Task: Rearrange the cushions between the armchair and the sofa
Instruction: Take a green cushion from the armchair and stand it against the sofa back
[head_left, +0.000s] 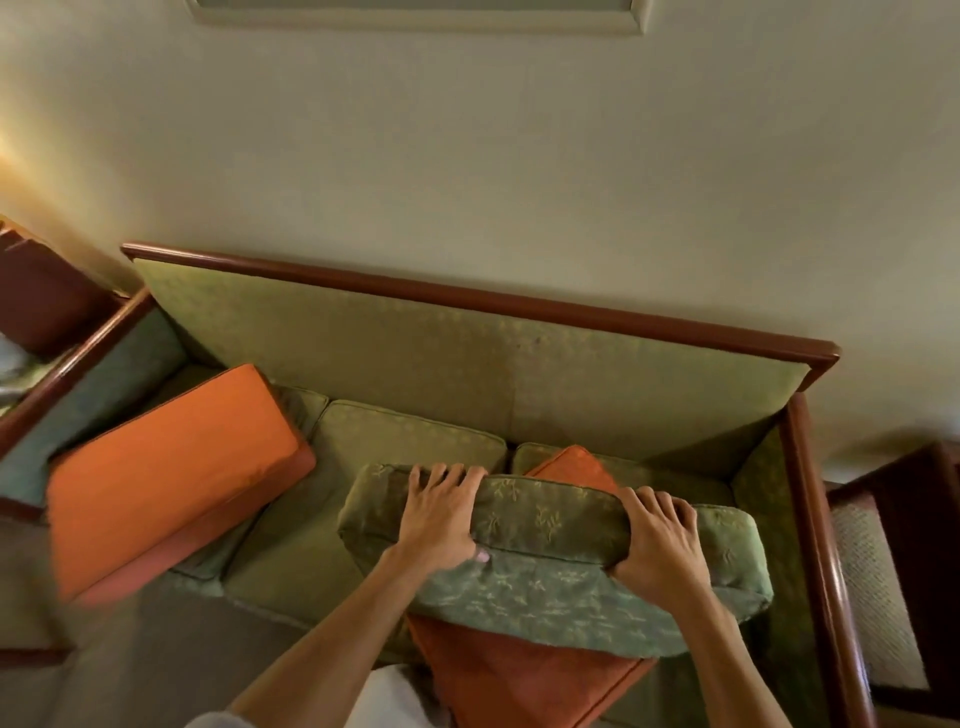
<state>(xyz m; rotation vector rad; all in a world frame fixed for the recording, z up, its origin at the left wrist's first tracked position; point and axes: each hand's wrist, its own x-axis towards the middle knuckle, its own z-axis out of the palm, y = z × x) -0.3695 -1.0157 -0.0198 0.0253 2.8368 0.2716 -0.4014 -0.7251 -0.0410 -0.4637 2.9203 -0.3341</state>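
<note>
Gripping green cushion (556, 571), long axis left-right along sofa (467, 364)

— What colours does the sofa (426, 358) carry?
— Olive-green upholstery with a faint tone-on-tone pattern, framed in dark reddish-brown wood.
— And the cushions?
— The green cushion (561, 587) shows a pale leafy sprig pattern. The large cushion (166, 478) at the left is plain bright orange, and the small cushion (519, 675) underneath is rust-orange.
— The wall (519, 156)?
— Plain cream.
</note>
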